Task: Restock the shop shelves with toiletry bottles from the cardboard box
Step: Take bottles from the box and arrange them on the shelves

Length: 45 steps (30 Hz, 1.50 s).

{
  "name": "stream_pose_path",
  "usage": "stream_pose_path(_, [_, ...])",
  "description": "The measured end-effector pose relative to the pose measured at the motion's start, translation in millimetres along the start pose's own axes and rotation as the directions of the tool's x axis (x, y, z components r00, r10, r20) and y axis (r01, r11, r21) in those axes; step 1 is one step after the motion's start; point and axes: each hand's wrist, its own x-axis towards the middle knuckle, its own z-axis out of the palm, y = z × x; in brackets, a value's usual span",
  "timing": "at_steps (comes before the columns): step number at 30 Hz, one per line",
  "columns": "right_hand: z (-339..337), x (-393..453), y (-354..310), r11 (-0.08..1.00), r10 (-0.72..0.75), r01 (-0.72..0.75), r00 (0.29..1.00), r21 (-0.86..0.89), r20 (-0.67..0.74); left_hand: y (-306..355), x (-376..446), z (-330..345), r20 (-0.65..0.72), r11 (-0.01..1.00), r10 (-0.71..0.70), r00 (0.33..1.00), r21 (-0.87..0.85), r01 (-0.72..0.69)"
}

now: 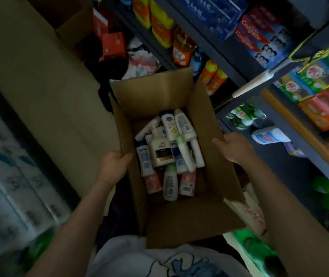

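Both hands grip the box [203,120] walls, left hand [113,166] and right hand [234,146] flanking the bottles [167,148], lying lengthwise between them.

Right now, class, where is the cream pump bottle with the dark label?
In the head view, the cream pump bottle lies atop the other bottles, left of centre in the open cardboard box, between the left hand and right hand.

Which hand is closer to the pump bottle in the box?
Left. The left hand grips the box wall just beside the pump bottle; the right hand holds the opposite wall, several bottles farther away.
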Motion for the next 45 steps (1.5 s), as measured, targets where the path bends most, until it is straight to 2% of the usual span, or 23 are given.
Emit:
stream_pose_path(5, [2,26,26,0.967,-0.121,0.132,0.991,-0.220,0.061,-35,-30,68,-0.052,0.990,-0.129,0.990,-0.063,0.125])
stream_pose_path(12, [-17,50,26,0.932,-0.238,0.253,0.967,-0.257,0.088,-31,-40,101,-0.203,0.984,-0.166,0.965,-0.096,0.149])
stream_pose_path(17, [-25,60,17,0.879,-0.278,0.286,0.957,-0.382,0.076,-38,-55,122,-0.148,0.959,-0.198,0.969,-0.233,0.160])
stream_pose_path(21, [-20,59,11,0.822,-0.338,0.286,0.941,-0.493,-0.017,-44,-64,130,-0.149,0.900,-0.250,0.957,-0.400,0.173])
stream_pose_path(24, [-3,36,-7,0.755,-0.511,0.324,0.835,-0.570,-0.204,-43,-66,133,-0.186,0.897,-0.242,0.952,-0.417,0.147])
stream_pose_path(26, [21,21,-22,0.761,-0.559,0.411,0.808,-0.502,-0.185,-47,-64,135,-0.223,0.898,-0.228,0.948,-0.424,0.116])
stream_pose_path(28, [57,21,-30,0.804,-0.525,0.473,0.849,-0.361,-0.056,-56,-59,138,-0.227,0.887,-0.235,0.945,-0.447,0.113])
stream_pose_path(30, [96,34,-31,0.863,-0.434,0.449,0.894,-0.232,0.113,-61,-57,139,-0.234,0.880,-0.229,0.945,-0.464,0.099])
stream_pose_path(33, [139,53,-26,0.959,-0.239,0.272,0.926,-0.078,0.292,-73,-55,140,-0.211,0.853,-0.254,0.944,-0.509,0.116])
stream_pose_path(37, [169,74,-17,0.991,-0.125,0.133,0.939,-0.004,0.321,-78,-58,139,-0.210,0.816,-0.266,0.941,-0.568,0.104])
stream_pose_path(42, [176,87,-16,0.981,-0.047,-0.015,0.949,0.193,0.312,-88,-57,135,-0.209,0.795,-0.245,0.947,-0.602,0.072])
stream_pose_path(45, [161,65,-21,0.909,0.054,-0.227,0.896,0.349,0.441,-95,-58,129,-0.176,0.818,-0.237,0.956,-0.567,0.099])
